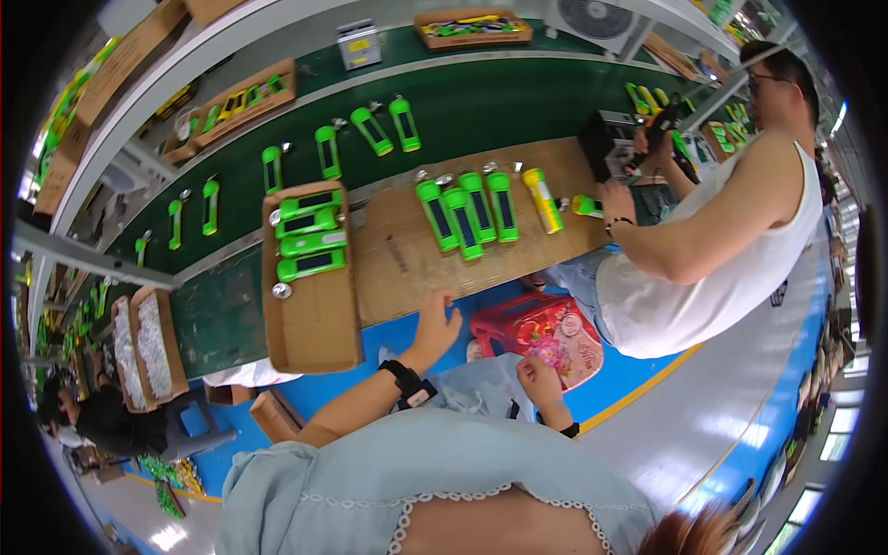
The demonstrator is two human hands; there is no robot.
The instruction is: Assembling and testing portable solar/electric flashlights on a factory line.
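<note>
At the front edge of the cardboard-covered bench, my left hand holds nothing, thumb and fingers apart. Lower and to the right, my right hand hovers above my lap with its fingers curled in; anything inside them is hidden. Ahead of my hands lie several green flashlights with dark panels, including a green flashlight. Beside them is a yellow flashlight. To the left, a shallow cardboard box holds several green flashlights at its far end.
A co-worker in a white top sits at the right, hands near a dark machine. More green flashlights stand spaced along the green belt. A red stool is below the bench. White pieces fill a narrow box at the left.
</note>
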